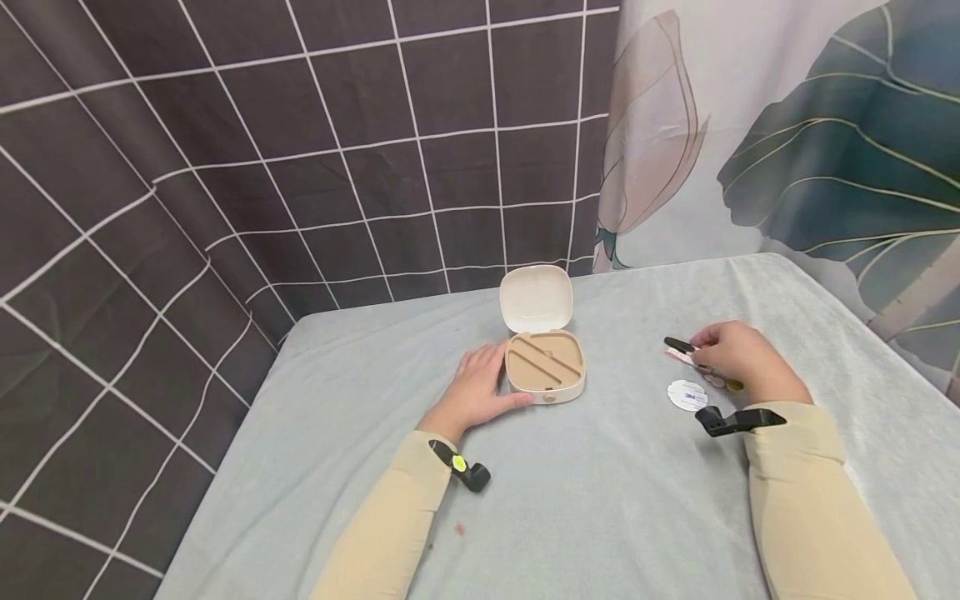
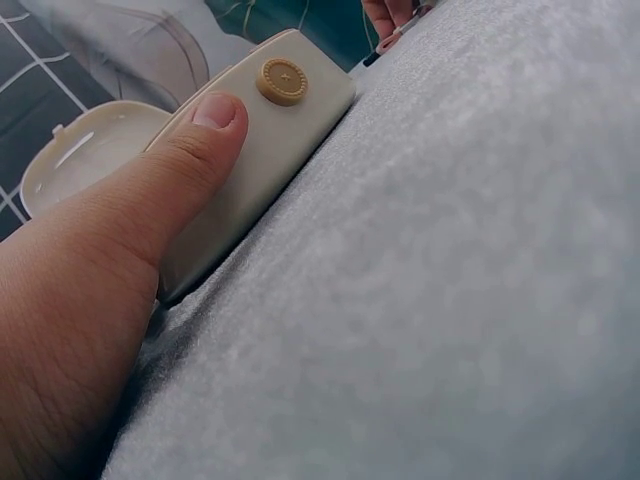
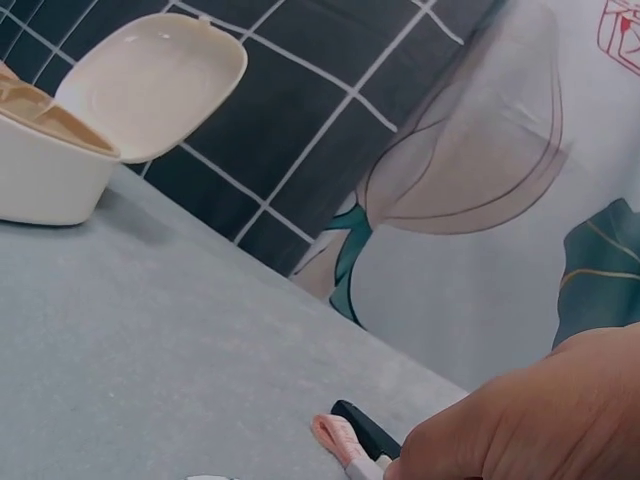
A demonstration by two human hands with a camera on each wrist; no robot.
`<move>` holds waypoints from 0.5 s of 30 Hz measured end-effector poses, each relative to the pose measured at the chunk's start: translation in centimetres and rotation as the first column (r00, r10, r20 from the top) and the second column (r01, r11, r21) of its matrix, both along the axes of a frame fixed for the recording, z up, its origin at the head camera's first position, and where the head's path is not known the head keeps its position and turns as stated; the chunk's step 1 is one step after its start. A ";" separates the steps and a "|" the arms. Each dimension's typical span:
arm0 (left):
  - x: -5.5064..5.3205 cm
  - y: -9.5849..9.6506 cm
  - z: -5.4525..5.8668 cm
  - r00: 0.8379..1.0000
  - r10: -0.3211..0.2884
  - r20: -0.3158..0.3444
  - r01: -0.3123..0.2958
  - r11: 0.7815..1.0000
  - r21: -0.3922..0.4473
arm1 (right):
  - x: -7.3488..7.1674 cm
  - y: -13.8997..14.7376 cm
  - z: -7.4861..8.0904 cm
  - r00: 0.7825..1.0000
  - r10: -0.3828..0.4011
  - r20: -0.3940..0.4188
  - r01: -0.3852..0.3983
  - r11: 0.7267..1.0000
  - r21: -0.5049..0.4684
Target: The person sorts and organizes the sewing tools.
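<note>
A small cream box [image 1: 547,393] stands on the cloth-covered table with its lid [image 1: 536,298] raised. Inside is a tan tray [image 1: 543,360] with diagonal dividers. My left hand [image 1: 480,390] holds the box at its left front corner, the thumb [image 2: 205,140] on the front face below a round tan button [image 2: 283,80]. Over to the right, my right hand [image 1: 738,354] has its fingertips down at a few small items: a slim black piece [image 1: 678,343] and a pink looped band [image 3: 340,438]. I cannot tell whether the fingers pinch one of them.
Close to the right hand lies a round white 3M sticker [image 1: 687,395]. A small gold-coloured piece [image 1: 735,386] lies beneath the right wrist. Dark grid-patterned curtain [image 1: 375,167] and a leaf-print curtain [image 1: 675,167] hang behind the table's back edge.
</note>
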State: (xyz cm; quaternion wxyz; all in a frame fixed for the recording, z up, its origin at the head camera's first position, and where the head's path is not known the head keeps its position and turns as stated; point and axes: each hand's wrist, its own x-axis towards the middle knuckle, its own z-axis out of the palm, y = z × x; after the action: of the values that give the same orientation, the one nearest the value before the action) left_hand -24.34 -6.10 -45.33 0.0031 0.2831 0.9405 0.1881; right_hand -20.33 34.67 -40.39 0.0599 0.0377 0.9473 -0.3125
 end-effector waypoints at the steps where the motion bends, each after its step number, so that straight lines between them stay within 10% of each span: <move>1: 0.0 0.0 0.0 1.000 0.002 -0.001 -0.002 1.000 -0.004 | 0.0 -0.1 0.0 1.000 0.000 0.001 0.000 1.000 0.004; 15: 0.1 0.0 0.0 1.000 -0.010 -0.009 0.010 1.000 0.014 | 0.0 -0.4 -0.2 0.998 -0.027 -0.061 0.030 0.998 0.054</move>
State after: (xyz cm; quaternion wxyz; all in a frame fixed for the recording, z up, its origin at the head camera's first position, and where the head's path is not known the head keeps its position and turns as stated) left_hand -24.29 -6.13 -45.29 -0.0022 0.2886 0.9378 0.1931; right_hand -20.33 34.30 -40.55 0.0259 0.0433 0.9563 -0.2880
